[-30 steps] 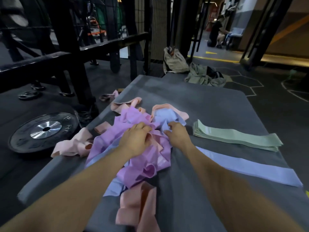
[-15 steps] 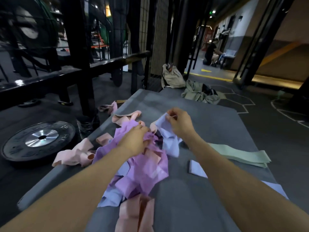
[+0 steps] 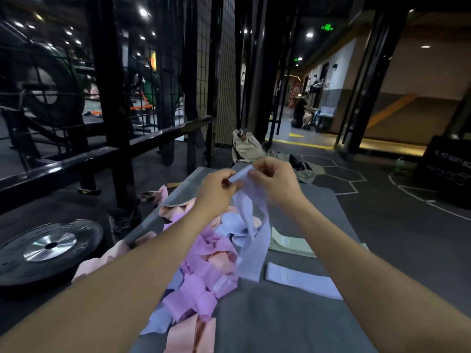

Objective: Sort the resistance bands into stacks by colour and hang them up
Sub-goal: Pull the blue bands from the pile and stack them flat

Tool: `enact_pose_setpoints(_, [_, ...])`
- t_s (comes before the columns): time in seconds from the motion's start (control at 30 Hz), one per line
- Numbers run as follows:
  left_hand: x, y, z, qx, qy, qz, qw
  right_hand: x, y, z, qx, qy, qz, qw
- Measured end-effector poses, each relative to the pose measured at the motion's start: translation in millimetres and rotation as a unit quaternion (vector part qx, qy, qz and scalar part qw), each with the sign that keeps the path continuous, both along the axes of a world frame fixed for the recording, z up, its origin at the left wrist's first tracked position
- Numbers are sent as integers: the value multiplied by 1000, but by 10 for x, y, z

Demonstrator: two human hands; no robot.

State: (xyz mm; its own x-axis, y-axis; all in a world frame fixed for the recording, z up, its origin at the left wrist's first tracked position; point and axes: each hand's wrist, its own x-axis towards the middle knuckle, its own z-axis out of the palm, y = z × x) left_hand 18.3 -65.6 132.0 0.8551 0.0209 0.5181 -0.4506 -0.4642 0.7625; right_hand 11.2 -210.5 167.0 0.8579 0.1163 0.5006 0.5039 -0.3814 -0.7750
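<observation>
A pale blue resistance band (image 3: pixel 252 240) hangs in a loop above the grey mat (image 3: pixel 293 324). My left hand (image 3: pixel 216 189) and my right hand (image 3: pixel 275 179) both pinch its top end, close together. Under them lies a tangled pile of purple, pink and blue bands (image 3: pixel 204 271). A flat blue band (image 3: pixel 300 278) lies on the mat to the right of the pile. Beyond it sits a stack of green bands (image 3: pixel 288 244), partly hidden by my right forearm.
A black weight plate (image 3: pixel 48 248) lies on the floor at left, beside a black rack frame (image 3: pixel 112 138). Bags and clothes (image 3: pixel 247 146) sit past the mat's far end. A person crouches far down the corridor (image 3: pixel 302 113). A black box (image 3: pixel 446 166) stands at right.
Both hands rose from the pile. My right hand pulled a blue band up and my left hand left the purple bands and joined it at the band's top. The view tilted up.
</observation>
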Motion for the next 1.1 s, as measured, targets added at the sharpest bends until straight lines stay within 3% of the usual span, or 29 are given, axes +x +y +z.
enact_pose_setpoints(0.1, [-114, -137, 59, -25, 21, -23, 999, -174, -128, 21, 34, -1, -1, 999])
enact_pose_setpoints(0.17, [-212, -240, 55, -89, 63, -66, 992, -294, -231, -8, 53, 12, 12, 998])
enact_pose_setpoints(0.3, [-421, -394, -59, -245, 150, -160, 945, -522, -443, -119, 113, 81, 64, 988])
enact_pose_setpoints(0.43, [-600, -537, -170, -295, 200, -222, 908, -643, -614, -279, -40, 59, -22, 997])
enact_pose_setpoints(0.57, [-742, -602, -239, -345, 252, -259, 867, -772, -680, -407, -57, 112, 17, 992])
enact_pose_setpoints(0.73, [-796, -695, -377, -341, 304, -162, 875, -818, -695, -520, -94, 128, -49, 986])
enact_pose_setpoints(0.83, [-875, -736, -377, -321, 291, -173, 885, -820, -706, -545, -92, 142, -69, 983])
enact_pose_setpoints(0.93, [-891, -734, -438, -162, 250, -178, 938, -842, -703, -520, -90, 148, -56, 983])
enact_pose_setpoints(1.0, [-855, -684, -471, -109, 226, -150, 956, -846, -724, -519, -65, 161, -38, 984])
enact_pose_setpoints(1.1, [-805, -581, -459, -171, 261, -125, 942, -844, -828, -564, 31, 190, -7, 981])
